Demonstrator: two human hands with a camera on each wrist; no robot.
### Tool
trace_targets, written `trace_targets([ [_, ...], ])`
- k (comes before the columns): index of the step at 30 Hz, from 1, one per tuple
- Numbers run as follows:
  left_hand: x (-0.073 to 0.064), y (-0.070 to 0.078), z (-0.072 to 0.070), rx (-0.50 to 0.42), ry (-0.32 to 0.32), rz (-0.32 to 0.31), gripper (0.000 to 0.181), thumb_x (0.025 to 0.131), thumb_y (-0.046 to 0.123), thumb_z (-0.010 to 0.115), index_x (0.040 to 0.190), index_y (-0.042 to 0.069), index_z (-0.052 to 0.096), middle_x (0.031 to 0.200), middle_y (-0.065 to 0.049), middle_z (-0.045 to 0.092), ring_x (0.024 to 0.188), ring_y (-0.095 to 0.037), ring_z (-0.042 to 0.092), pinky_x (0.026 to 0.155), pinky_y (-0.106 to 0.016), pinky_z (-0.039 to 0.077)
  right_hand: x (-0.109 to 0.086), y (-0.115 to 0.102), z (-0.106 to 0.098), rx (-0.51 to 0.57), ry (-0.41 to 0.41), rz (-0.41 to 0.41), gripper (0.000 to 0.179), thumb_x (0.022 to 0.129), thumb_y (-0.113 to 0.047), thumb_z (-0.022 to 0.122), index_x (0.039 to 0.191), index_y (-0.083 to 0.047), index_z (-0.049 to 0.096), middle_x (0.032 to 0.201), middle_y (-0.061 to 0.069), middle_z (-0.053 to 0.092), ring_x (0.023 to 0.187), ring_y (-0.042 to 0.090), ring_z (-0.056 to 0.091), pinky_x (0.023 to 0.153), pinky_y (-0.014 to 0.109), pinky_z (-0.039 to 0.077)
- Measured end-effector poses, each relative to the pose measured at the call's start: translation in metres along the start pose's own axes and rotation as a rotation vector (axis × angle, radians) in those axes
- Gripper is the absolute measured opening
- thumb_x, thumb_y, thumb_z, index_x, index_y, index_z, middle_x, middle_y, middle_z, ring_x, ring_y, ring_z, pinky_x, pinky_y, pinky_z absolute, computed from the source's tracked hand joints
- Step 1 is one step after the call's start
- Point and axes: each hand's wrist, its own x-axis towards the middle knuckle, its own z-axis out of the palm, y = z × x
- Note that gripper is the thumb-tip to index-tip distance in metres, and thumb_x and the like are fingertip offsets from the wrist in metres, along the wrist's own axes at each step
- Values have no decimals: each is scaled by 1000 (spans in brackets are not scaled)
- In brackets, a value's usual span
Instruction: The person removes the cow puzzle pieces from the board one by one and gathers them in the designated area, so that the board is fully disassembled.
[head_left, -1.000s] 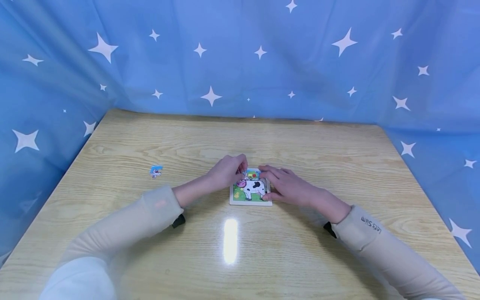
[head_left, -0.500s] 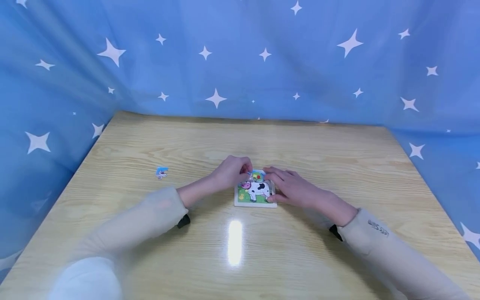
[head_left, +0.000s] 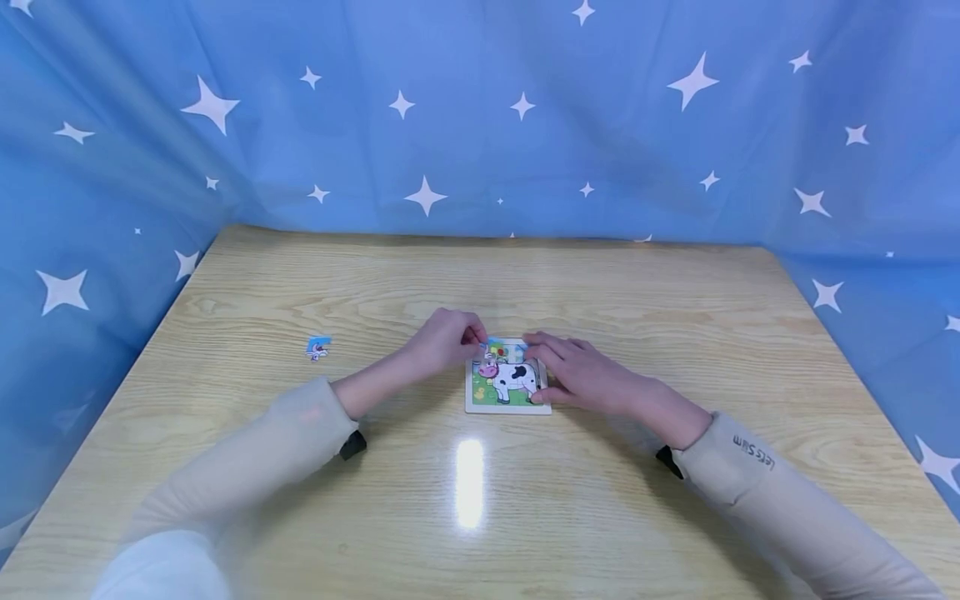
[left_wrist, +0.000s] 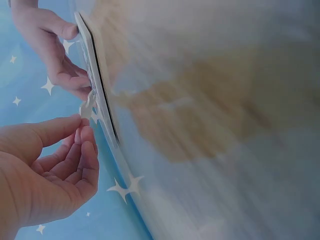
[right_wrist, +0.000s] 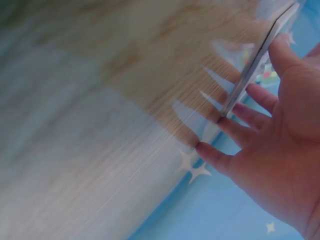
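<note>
In the head view a cow jigsaw puzzle (head_left: 510, 385) lies in a shallow white-rimmed tray (head_left: 507, 409) on the table. My left hand (head_left: 444, 342) is at the tray's upper left corner. Between thumb and index finger it pinches a small puzzle piece (left_wrist: 87, 107), seen edge-on in the left wrist view, close over the puzzle. My right hand (head_left: 581, 372) rests along the tray's right side with fingers extended; in the right wrist view its thumb and fingertips touch the tray's edge. It partly covers the picture's right side. A pale patch shows near the top of the picture.
A loose puzzle piece (head_left: 318, 347), blue and white, lies on the wooden table (head_left: 615, 517) to the left. A blue curtain with white stars (head_left: 480, 117) hangs behind the table and along its sides.
My left hand has shifted left relative to the tray, still pinching the piece, so more of the picture's upper part shows. The right hand stays on the tray; the head view has swayed slightly.
</note>
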Motion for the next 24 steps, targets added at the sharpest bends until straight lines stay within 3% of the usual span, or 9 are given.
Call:
trace_targets([
  [12, -19, -12, -19, -6, 25, -45, 7, 98, -5, 76, 105, -6, 76, 99, -14, 77, 96, -26, 73, 87, -32, 60, 0, -1, -1, 5, 12, -25, 51, 109, -29, 72, 146, -2, 51, 167, 28, 44, 151, 50, 47, 117, 75, 38],
  [20, -32, -26, -31, -19, 52, -87, 7, 101, -2, 75, 107, -5, 75, 101, -14, 76, 98, -28, 72, 90, -36, 59, -3, 7, 5, -8, 35, -58, 57, 111, -42, 66, 148, -1, 50, 166, 29, 43, 150, 52, 47, 114, 76, 39],
  [24, -38, -31, -37, -40, 70, -95, 6, 102, -2, 74, 107, -5, 74, 100, -14, 76, 97, -28, 72, 88, -36, 58, -2, 3, 2, 0, 13, -36, 56, 110, -36, 69, 149, 0, 50, 168, 30, 42, 151, 52, 45, 117, 76, 37],
])
